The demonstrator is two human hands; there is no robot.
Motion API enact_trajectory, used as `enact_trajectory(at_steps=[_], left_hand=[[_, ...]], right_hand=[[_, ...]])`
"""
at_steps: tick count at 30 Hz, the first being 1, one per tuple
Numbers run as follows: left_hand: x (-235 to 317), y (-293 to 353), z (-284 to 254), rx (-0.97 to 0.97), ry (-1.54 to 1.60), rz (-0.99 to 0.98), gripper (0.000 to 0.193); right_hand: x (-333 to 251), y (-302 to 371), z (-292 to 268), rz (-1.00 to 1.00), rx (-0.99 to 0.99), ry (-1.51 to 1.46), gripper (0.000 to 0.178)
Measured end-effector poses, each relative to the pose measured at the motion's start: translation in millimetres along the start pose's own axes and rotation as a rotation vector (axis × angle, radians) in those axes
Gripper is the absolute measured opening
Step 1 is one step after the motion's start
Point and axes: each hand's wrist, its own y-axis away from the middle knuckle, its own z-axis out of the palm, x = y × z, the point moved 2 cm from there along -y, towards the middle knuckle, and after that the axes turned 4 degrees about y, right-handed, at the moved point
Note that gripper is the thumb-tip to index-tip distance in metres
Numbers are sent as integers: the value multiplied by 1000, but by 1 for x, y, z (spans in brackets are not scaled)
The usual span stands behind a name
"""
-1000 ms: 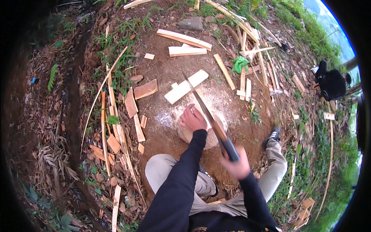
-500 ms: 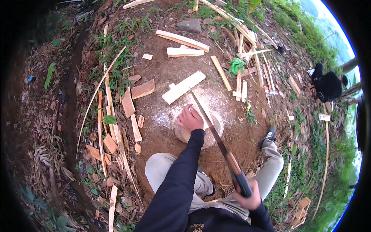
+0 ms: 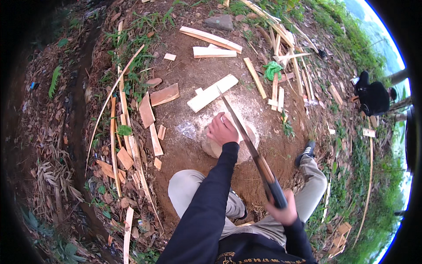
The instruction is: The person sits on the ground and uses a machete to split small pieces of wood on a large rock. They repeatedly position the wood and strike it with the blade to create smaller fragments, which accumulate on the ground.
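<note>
A round wood stump stands before my knees, dusted with pale sawdust. My left hand is closed over a pale piece of wood on its top, fingers curled at the wood's left side. In my right hand is the black handle of a handsaw. The long narrow blade slants away to the upper left, across the wood just right of my left hand. Whether its teeth are in the wood is hidden. Beyond the stump lies a pale board, close to the saw tip.
Cut boards and a grey stone lie ahead. Brown offcuts and long strips line the left. A green plastic bag rests among sticks at right. Another person in dark clothes is farther right.
My right hand and the handsaw have moved forward, away from me. My left hand stays on the wood. The whole view has shifted slightly.
</note>
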Motion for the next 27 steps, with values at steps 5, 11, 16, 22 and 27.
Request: enact_trajectory(at_steps=[5,11,16,22,27], left_hand=[[1,-3,4,30,32,7,26],[4,-7,0,19,29,3,24],[13,0,3,-32,30,-19,25],[2,-7,5,16,6,-7,26],[-13,-13,15,-26,-19,-22,30]], right_hand=[[-12,-100,34,-204,212,-76,28],[-5,17,-12,-33,-19,-77,24],[13,-122,37,-155,318,-1,32],[11,29,-2,-142,8,22,17],[3,-76,33,-236,179,114,30]])
